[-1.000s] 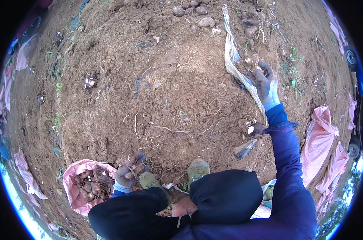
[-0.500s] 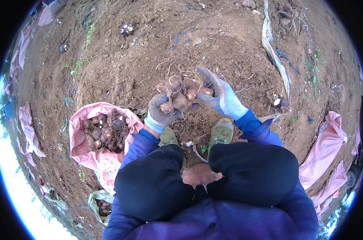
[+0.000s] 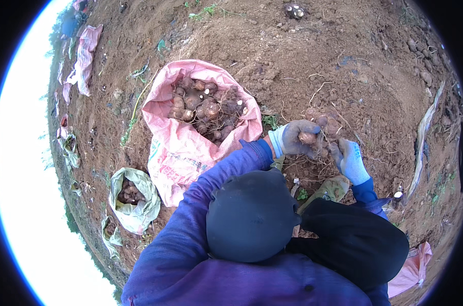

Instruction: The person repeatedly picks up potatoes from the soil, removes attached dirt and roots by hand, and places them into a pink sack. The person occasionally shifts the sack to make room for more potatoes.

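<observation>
A clump of brown taro corms (image 3: 327, 121) with thin trailing roots is held low over the soil in front of me. My left hand (image 3: 298, 138), in a grey and pale blue glove, is closed around the clump's left side, with one smooth corm showing between the fingers. At the lower right side of the clump, my gloved right hand (image 3: 349, 159) has its fingers curled in against the corms and roots. Exactly what those fingertips grip is partly hidden. To the left of my hands stands an open pink woven sack (image 3: 162, 102) with many taro corms (image 3: 203, 109) inside.
A smaller pale green sack (image 3: 144, 217) with corms stands at the lower left. My shoe (image 3: 333, 188) is just below my hands. A cut taro clump (image 3: 294, 11) lies on the soil far ahead, and a pale plastic strip (image 3: 424, 135) lies at the right.
My view has swung left, so the pink sack appears nearer the middle. My right hand, spread beside the clump before, now has its fingers curled in at its lower side.
</observation>
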Demonstrator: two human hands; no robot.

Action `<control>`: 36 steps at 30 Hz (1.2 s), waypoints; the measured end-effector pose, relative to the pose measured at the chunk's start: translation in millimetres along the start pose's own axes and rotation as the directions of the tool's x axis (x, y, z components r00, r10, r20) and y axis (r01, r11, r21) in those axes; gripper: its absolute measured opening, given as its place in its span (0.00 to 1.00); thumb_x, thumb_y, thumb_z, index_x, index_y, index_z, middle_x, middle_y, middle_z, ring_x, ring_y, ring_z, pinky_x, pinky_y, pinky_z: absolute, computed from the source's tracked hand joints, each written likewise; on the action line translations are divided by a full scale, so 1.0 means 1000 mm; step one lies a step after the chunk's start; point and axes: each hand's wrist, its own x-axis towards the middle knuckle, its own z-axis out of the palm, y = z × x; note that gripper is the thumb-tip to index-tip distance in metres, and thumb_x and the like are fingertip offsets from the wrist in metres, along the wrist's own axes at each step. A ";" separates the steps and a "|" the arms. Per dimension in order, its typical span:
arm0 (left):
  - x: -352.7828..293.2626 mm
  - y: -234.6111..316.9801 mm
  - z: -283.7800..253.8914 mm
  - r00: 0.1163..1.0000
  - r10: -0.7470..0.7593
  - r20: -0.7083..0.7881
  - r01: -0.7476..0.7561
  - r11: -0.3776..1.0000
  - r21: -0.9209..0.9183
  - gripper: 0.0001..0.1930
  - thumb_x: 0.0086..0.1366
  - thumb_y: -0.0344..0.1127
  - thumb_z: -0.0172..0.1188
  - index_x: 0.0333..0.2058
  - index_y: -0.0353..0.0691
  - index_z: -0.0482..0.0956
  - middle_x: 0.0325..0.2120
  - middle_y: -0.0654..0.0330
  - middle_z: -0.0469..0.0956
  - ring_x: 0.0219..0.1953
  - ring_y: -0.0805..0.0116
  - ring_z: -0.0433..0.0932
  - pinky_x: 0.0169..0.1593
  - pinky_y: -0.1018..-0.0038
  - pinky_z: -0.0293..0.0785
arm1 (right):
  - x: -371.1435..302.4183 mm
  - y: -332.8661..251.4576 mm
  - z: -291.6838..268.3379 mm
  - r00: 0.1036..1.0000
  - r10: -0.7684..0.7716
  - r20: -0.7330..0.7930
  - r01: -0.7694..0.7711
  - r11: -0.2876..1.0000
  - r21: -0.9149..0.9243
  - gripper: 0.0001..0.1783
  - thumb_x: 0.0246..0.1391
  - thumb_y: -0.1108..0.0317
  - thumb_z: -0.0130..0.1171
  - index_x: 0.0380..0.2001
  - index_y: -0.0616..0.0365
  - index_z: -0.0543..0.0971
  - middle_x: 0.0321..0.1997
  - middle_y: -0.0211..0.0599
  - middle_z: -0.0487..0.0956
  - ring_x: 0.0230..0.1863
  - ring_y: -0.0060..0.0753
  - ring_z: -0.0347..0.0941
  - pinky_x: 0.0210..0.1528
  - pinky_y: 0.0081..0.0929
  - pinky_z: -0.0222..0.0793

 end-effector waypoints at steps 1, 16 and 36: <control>0.000 -0.001 -0.001 0.998 -0.033 0.052 0.035 0.999 -0.041 0.22 0.73 0.42 0.60 0.62 0.43 0.77 0.55 0.51 0.84 0.49 0.50 0.86 0.54 0.37 0.82 | -0.002 -0.003 0.001 1.000 -0.020 0.009 0.020 0.996 0.090 0.12 0.65 0.68 0.66 0.30 0.64 0.77 0.21 0.52 0.73 0.22 0.49 0.71 0.28 0.45 0.64; -0.015 0.004 0.041 0.962 0.250 0.108 -0.254 0.967 0.022 0.30 0.73 0.49 0.57 0.71 0.50 0.70 0.57 0.52 0.83 0.59 0.40 0.81 0.63 0.22 0.70 | 0.026 -0.004 -0.012 0.768 0.404 -0.497 -0.128 0.857 0.499 0.26 0.77 0.58 0.56 0.21 0.56 0.73 0.20 0.17 0.67 0.24 0.14 0.58 0.25 0.26 0.52; -0.261 0.094 0.060 0.323 0.918 -0.230 0.936 -0.275 0.220 0.37 0.59 0.57 0.75 0.63 0.49 0.78 0.66 0.43 0.69 0.68 0.39 0.70 0.66 0.37 0.67 | -0.266 0.259 -0.075 0.922 0.279 -0.268 -0.385 0.723 -0.573 0.21 0.70 0.52 0.59 0.43 0.61 0.87 0.42 0.51 0.87 0.49 0.48 0.85 0.50 0.44 0.78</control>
